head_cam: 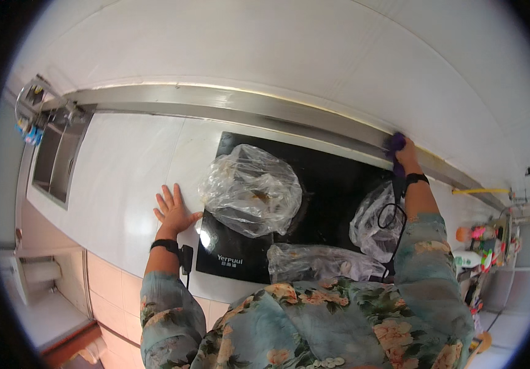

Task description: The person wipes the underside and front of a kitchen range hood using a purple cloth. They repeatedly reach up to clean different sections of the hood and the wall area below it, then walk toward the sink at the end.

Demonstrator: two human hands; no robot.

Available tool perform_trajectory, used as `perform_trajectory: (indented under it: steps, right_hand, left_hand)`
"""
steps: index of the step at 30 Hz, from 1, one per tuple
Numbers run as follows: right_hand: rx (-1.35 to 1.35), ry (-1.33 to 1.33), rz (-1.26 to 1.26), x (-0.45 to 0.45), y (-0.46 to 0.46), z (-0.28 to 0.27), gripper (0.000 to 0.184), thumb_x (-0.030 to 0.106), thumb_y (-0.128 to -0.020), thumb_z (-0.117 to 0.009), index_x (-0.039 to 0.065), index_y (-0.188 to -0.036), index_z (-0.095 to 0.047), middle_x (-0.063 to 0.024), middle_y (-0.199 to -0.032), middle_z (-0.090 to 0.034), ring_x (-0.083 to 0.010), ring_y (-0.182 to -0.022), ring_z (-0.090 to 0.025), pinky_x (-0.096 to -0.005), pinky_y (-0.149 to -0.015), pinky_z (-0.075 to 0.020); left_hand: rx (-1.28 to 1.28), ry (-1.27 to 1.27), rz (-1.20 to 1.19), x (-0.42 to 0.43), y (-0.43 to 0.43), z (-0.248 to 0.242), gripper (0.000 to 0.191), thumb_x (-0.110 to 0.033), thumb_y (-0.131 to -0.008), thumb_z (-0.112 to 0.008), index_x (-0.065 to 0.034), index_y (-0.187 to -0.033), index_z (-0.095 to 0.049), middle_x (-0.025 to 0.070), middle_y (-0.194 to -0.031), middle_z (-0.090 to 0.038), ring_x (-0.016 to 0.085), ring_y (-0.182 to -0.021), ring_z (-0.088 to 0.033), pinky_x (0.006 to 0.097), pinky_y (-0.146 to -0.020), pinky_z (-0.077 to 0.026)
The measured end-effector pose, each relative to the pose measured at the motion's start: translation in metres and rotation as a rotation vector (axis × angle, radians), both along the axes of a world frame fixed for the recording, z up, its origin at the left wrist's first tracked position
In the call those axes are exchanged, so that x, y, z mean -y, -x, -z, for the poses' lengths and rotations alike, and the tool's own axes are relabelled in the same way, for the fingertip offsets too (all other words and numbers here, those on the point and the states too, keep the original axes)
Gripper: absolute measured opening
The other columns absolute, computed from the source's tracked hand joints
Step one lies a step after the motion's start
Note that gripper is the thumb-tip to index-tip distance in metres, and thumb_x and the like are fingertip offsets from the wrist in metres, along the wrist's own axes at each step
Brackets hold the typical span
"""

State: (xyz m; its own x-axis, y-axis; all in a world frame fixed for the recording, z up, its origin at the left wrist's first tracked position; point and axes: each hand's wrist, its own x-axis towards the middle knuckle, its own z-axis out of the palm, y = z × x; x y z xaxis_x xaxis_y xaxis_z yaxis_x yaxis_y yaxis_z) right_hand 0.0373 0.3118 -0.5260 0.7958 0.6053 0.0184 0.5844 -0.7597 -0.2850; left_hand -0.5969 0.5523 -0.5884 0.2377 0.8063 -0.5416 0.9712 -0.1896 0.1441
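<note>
My right hand (408, 154) grips a purple cloth (395, 146) against the stainless steel ledge (265, 115) along the wall. Flat on the white countertop (122, 157), with fingers spread, rests my left hand (173, 211); its thumb reaches the left edge of the black glass cooktop (329, 184). Clear plastic film (255, 193) covers the left part of the cooktop. A second piece of clear plastic (375, 226) lies on the right, partly behind my right forearm. More crumpled plastic (320, 263) sits along the front edge, close to my body.
At the far left is a steel sink (57, 157) with a curved faucet (69, 108). A yellow hose (481, 190) runs near the right end of the ledge. Several bottles, including a white one (467, 259), stand at the right. A black cord (403, 230) hangs by my right arm.
</note>
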Motion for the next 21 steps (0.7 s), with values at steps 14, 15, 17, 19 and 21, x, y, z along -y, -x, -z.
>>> perform_trajectory:
  steps: [14, 15, 17, 19, 21]
  right_hand:
    - [0.206, 0.025, -0.823, -0.231, 0.196, -0.003, 0.032, 0.003, -0.067, -0.066, 0.003, -0.098, -0.059, -0.0204, -0.108, -0.058, -0.0386, -0.104, -0.056, -0.0454, -0.089, -0.0466]
    - [0.16, 0.073, -0.864, -0.252, 0.211, -0.004, 0.03, 0.002, -0.067, -0.066, 0.003, -0.097, -0.059, -0.0201, -0.107, -0.058, -0.0388, -0.104, -0.056, -0.0456, -0.089, -0.0466]
    - [0.085, -0.011, -1.019, -0.294, 0.242, -0.006, 0.033, 0.0, -0.067, -0.064, 0.003, -0.099, -0.056, -0.02, -0.107, -0.056, -0.0398, -0.104, -0.054, -0.0454, -0.088, -0.0459]
    - [0.044, -0.179, -1.092, -0.332, 0.276, -0.003, 0.04, -0.004, -0.068, -0.06, 0.002, -0.107, -0.052, -0.0205, -0.112, -0.052, -0.0402, -0.106, -0.052, -0.0441, -0.089, -0.0448]
    - [0.06, -0.35, -1.043, -0.365, 0.315, 0.001, 0.048, -0.004, -0.072, -0.061, 0.005, -0.118, -0.048, -0.0204, -0.127, -0.045, -0.0383, -0.112, -0.051, -0.0419, -0.094, -0.0439]
  left_hand:
    - [-0.012, 0.003, 0.004, -0.002, -0.002, 0.003, 0.13, -0.056, -0.063, -0.08, -0.0167, -0.151, 0.006, 0.0209, -0.154, 0.018, 0.046, -0.14, 0.017, 0.0678, -0.107, -0.001]
    - [-0.007, 0.012, 0.0, -0.002, -0.002, 0.002, 0.129, -0.057, -0.063, -0.079, -0.0166, -0.152, 0.005, 0.0205, -0.155, 0.018, 0.045, -0.141, 0.018, 0.0672, -0.107, 0.001]
    - [-0.004, 0.014, -0.009, -0.002, -0.002, 0.001, 0.127, -0.057, -0.064, -0.079, -0.0165, -0.152, 0.003, 0.0196, -0.155, 0.018, 0.043, -0.141, 0.019, 0.0659, -0.107, 0.005]
    - [0.016, 0.035, -0.018, -0.002, -0.002, 0.0, 0.127, -0.058, -0.063, -0.079, -0.0171, -0.152, 0.003, 0.0189, -0.155, 0.018, 0.043, -0.141, 0.02, 0.0655, -0.107, 0.006]
    - [0.014, 0.034, -0.02, -0.003, -0.002, 0.0, 0.128, -0.058, -0.063, -0.079, -0.0175, -0.152, 0.003, 0.0186, -0.155, 0.019, 0.042, -0.141, 0.02, 0.0653, -0.107, 0.006]
